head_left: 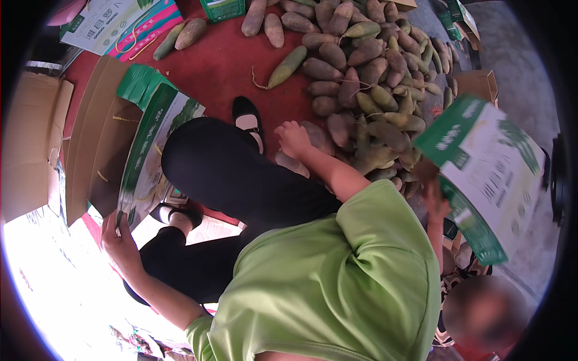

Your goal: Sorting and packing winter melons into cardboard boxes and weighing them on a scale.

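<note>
My left hand [122, 246] is closed on the lower edge of a green and white carton [142, 147] with brown inner walls, which stands open beside my left leg. In front of my body, my right hand [294, 139] hovers beside the near edge of a heap of radishes [373, 72]. Its fingers are loosely bent and apart, with nothing visible in them. Close by that hand lie a purplish radish [318, 138] and a paler radish [292, 162], partly covered by my wrist and leg. The radishes are long, green to dull purple.
At the right, another person's hand [437, 201] grips a tilted green and white carton [500, 174]. Brown cardboard [33, 144] stands at far left. A printed box [111, 24] and loose radishes [191, 33] lie on the red floor covering [211, 66] ahead.
</note>
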Demonstrator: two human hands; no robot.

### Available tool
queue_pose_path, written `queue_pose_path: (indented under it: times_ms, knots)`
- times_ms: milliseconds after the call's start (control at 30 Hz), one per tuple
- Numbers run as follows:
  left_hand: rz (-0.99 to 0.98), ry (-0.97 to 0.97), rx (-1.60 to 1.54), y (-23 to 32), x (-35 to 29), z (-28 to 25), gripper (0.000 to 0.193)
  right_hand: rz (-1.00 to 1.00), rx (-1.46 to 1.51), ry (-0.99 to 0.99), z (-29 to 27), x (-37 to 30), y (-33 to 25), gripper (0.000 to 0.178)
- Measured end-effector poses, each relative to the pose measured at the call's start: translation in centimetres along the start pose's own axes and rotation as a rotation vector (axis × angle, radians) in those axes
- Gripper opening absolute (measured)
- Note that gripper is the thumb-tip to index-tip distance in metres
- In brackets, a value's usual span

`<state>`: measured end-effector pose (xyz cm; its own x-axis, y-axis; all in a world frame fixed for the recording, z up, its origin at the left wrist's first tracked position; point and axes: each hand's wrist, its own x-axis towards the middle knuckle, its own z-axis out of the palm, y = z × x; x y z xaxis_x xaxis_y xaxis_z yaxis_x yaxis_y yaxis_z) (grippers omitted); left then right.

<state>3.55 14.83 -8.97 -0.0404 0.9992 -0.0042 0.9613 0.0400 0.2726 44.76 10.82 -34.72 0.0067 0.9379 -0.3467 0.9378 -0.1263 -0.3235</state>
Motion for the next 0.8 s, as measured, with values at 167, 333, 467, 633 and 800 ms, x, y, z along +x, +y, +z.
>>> queue_pose_path:
  times_ms: [167,333,467,633,800]
  knots:
    - [-0.006,-0.015,-0.022,0.4,0.0,-0.1,0.015,0.094,-0.194,0.01,0.1,-0.2,2.8,0.025]
    - [0.025,0.002,-0.034,0.0,0.1,0.1,0.014,0.182,-0.391,-0.006,-0.3,-1.7,6.0,0.025]
    - [0.039,0.012,-0.072,0.4,0.2,0.1,0.013,0.13,-0.433,0.044,-2.0,-2.4,7.7,0.03]
    - [0.001,0.008,-0.079,0.8,0.2,0.0,0.013,0.203,-0.437,0.17,-5.4,-1.6,8.6,0.039]
    - [-0.004,0.02,-0.028,1.2,0.1,-0.5,0.015,0.481,-0.493,-0.129,-6.1,-0.7,11.7,0.049]
